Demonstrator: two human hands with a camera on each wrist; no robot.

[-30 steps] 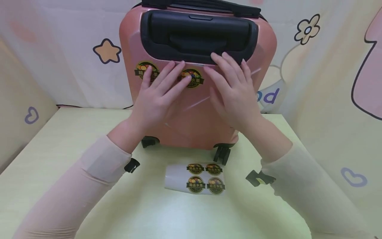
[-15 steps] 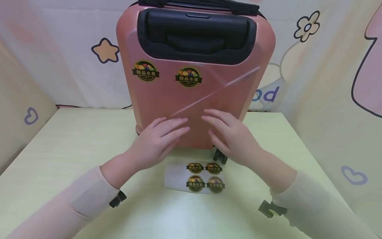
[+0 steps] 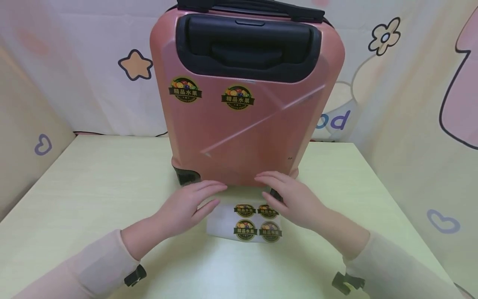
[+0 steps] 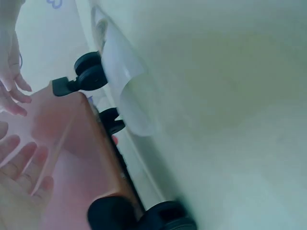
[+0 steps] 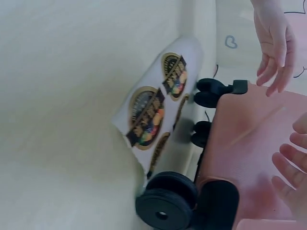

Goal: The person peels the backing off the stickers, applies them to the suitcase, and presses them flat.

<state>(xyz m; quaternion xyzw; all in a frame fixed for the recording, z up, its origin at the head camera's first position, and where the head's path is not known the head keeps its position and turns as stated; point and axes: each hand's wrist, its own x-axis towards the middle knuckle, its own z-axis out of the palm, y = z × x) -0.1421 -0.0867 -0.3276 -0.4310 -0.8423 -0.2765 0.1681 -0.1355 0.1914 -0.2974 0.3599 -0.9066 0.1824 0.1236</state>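
A pink suitcase with a black handle recess stands upright on the table. Two round fruit stickers, one at the upper left and one near the middle, are stuck on its front. My left hand hovers before the suitcase's lower left, fingers loosely extended, holding nothing. Opposite it, my right hand is held with relaxed fingers in front of the lower right wheel. Below and between the hands lies a white sticker sheet, bearing several matching stickers; the right wrist view shows its edge curling up.
The suitcase's black wheels rest close behind the sheet. A pale table spreads around them. Printed cloth hangs behind and at both sides. A black clip sits on the left sleeve, another on the right.
Both hands have come down from the suitcase's upper front, near the handle recess, to its bottom edge above the sheet. The two stickers on the suitcase are now uncovered.
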